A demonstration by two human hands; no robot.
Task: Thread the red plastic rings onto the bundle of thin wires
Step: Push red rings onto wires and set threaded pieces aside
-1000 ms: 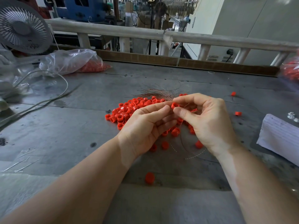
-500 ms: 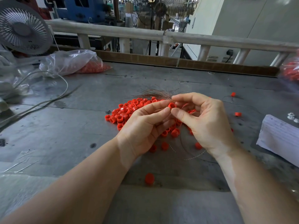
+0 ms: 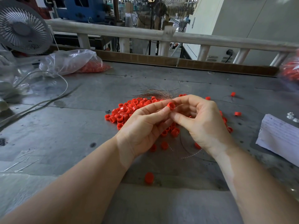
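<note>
A pile of red plastic rings (image 3: 129, 109) lies on the grey metal table (image 3: 64, 126), with a bundle of thin wires (image 3: 155, 92) fanned out just behind it. My left hand (image 3: 145, 125) pinches one red ring (image 3: 171, 106) between thumb and forefinger above the pile. My right hand (image 3: 200, 120) meets it fingertip to fingertip and pinches a thin wire at the ring; the wire curves down below my wrist (image 3: 189, 152). Loose rings (image 3: 149, 177) lie scattered around both hands.
A clear plastic bag of red rings (image 3: 76, 62) lies at the back left beside a fan (image 3: 22, 28) and a grey cable (image 3: 48, 101). Another bag of rings (image 3: 291, 70) sits at the right edge. White paper (image 3: 281, 136) lies to the right. A railing (image 3: 161, 34) borders the table's far side.
Both hands have shifted slightly up and together; the pinched ring now sits higher between the fingertips, close against my right hand's fingers.
</note>
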